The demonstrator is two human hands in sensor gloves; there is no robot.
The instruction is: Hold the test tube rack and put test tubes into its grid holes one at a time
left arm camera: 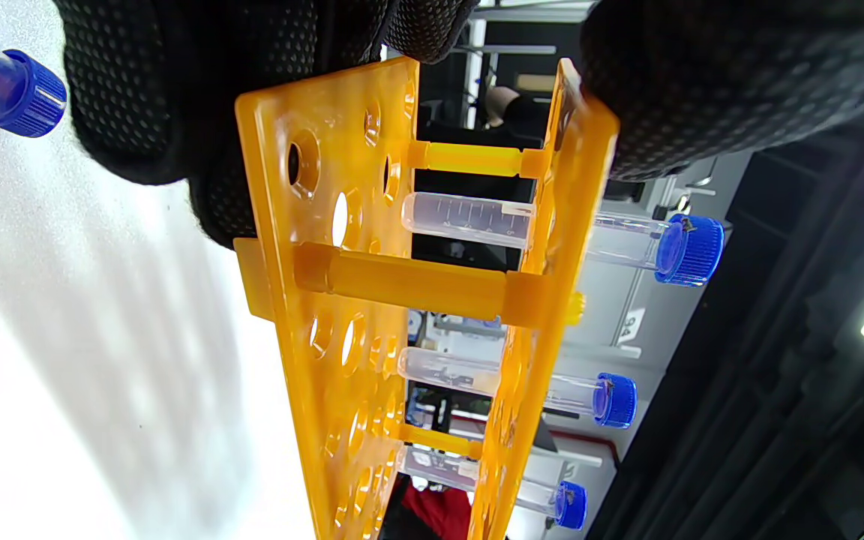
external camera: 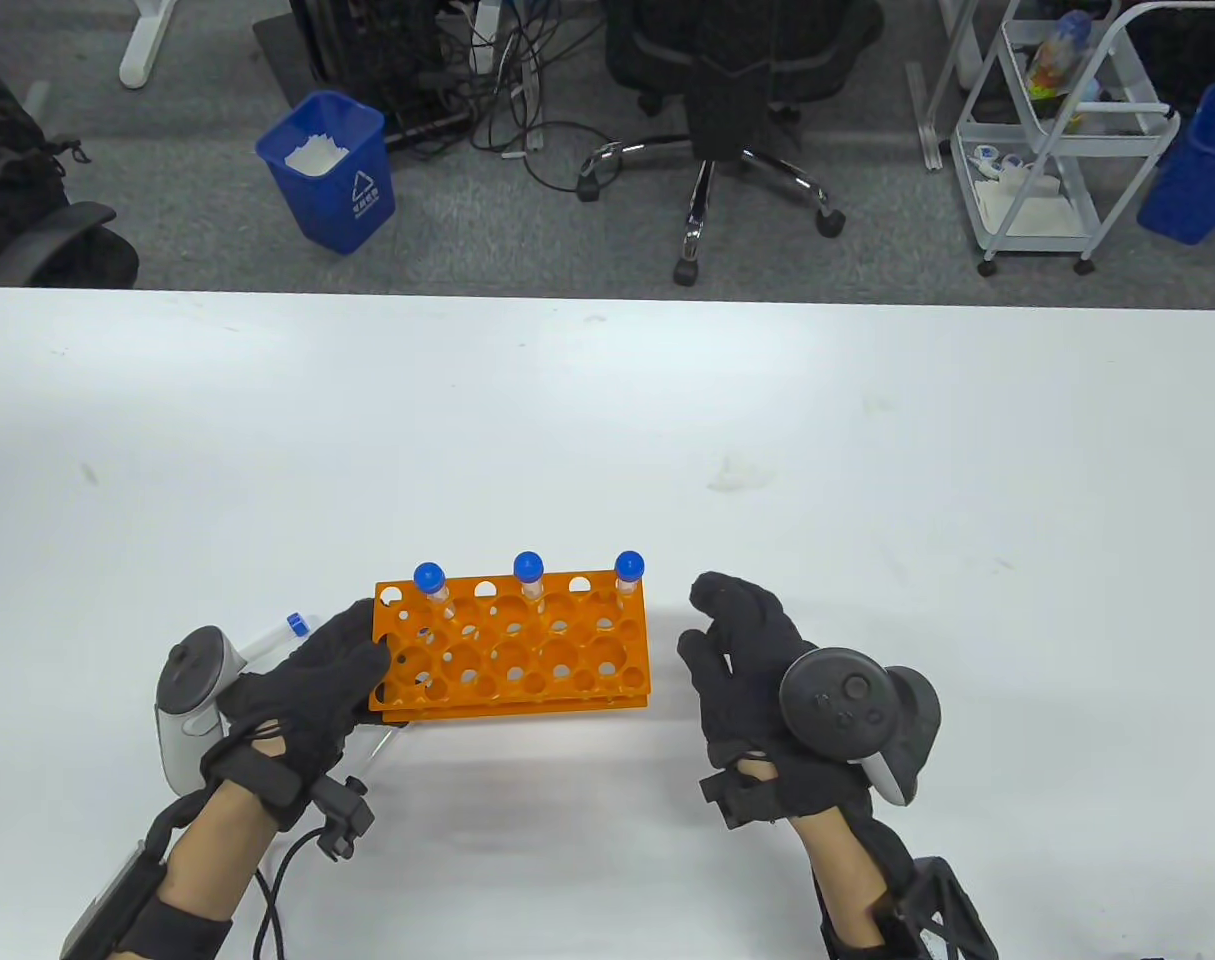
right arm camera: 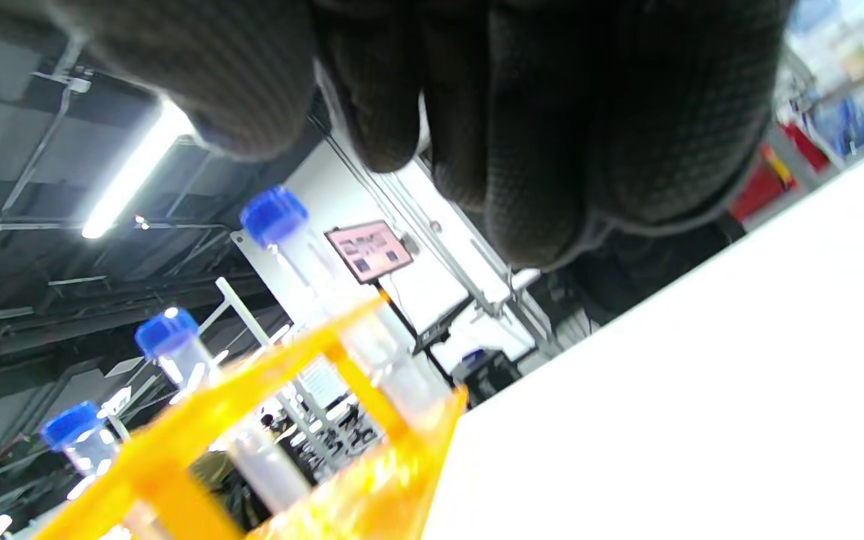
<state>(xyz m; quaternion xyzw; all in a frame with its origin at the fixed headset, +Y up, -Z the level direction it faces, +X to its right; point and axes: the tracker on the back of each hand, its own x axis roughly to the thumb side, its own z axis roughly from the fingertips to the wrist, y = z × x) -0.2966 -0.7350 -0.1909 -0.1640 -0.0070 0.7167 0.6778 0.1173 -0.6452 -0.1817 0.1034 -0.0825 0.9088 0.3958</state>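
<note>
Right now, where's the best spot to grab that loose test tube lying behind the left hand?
Probably pinch the loose test tube near its blue cap, coming from above. It lies flat on the table, its lower body hidden under the left hand holding the orange rack.

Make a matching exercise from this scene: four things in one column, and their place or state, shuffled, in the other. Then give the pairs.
Things:
1. left hand
2. right hand
3. three capped tubes
4. loose tube

States:
A. standing in the far row of the orange rack
B. lying on the table by the left hand
C. holding the rack's left end
D. empty, just right of the rack, not touching it

Pairs: 1-C, 2-D, 3-A, 4-B
</note>
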